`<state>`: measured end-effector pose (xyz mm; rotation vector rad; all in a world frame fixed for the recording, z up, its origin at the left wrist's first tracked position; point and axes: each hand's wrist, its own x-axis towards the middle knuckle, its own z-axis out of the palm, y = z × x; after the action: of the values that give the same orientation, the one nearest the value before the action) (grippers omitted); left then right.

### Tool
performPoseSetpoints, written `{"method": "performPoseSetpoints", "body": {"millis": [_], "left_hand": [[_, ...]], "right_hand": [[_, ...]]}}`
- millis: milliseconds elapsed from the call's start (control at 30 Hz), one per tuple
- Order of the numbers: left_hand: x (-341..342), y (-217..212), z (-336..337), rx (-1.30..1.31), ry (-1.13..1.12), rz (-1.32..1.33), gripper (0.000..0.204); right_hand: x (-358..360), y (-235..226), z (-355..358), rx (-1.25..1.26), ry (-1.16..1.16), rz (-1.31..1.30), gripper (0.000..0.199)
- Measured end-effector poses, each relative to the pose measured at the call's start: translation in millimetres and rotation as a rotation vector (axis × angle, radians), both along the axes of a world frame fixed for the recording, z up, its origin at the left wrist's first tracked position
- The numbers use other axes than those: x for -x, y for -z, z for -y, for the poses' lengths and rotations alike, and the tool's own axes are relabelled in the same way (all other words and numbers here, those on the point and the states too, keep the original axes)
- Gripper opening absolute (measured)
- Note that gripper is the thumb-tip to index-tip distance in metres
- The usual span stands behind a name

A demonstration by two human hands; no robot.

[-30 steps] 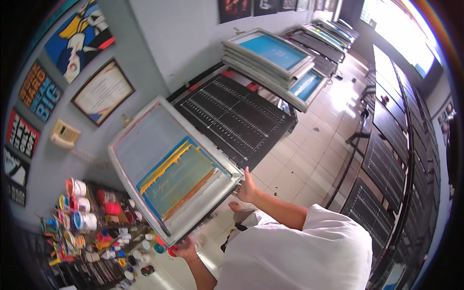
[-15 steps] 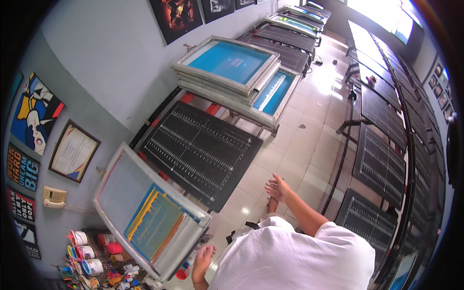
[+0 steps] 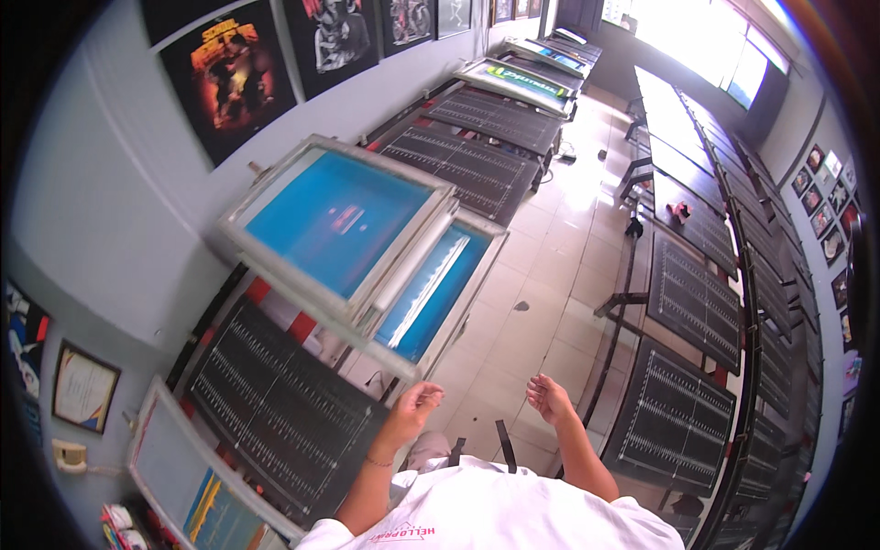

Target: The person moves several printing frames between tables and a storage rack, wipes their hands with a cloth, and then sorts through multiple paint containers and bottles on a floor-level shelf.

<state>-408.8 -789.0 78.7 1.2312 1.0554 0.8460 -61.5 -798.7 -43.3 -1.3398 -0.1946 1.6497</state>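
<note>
My left hand (image 3: 417, 411) hangs in the air with loosely bent fingers and nothing in it. It is nearest to the front corner of a stack of screen printing frames (image 3: 344, 218) with blue mesh, and beside a black marked printing board (image 3: 284, 403). Over the tiled aisle, my right hand (image 3: 548, 399) is empty too, its fingers loosely curled and apart. A lower frame (image 3: 431, 289) with a whitish strip on its blue mesh juts out from the stack on the aisle side. Neither hand appears to touch anything.
At the lower left leans a frame (image 3: 197, 486) with yellow ink on its mesh. More black boards (image 3: 674, 412) line the right side of the tiled aisle (image 3: 513, 339). Farther ahead on the left lie other boards (image 3: 458, 165) and a frame with green print (image 3: 527, 81).
I have moved forward along the aisle, so the stack is nearer and the inked frame has slipped to the lower left. My left hand has risen forward from beside that frame.
</note>
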Motion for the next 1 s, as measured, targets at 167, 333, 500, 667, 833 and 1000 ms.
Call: {"method": "performPoseSetpoints", "body": {"millis": [167,333,500,667,833,1000], "left_hand": [[-120,12,-135,0.018,0.173,0.154,0.027],[-264,38,-280,0.105,0.428,0.161,0.035],[-386,46,-392,0.179,0.572,0.122,0.038],[-457,64,-500,0.29,0.478,0.067,0.033],[-464,75,-611,0.383,0.299,0.037,0.028],[-475,73,-722,0.156,-0.083,0.001,0.019]], "right_hand": [[-60,-16,-74,0.03,-0.092,0.386,0.03],[-155,23,-60,0.098,-0.005,0.405,0.021],[-209,53,-50,0.324,0.294,0.238,0.023],[-288,56,-146,0.402,0.393,0.206,0.028],[-430,36,-330,0.108,0.386,0.167,0.022],[-547,-2,-556,0.002,0.244,0.384,0.023]]}}
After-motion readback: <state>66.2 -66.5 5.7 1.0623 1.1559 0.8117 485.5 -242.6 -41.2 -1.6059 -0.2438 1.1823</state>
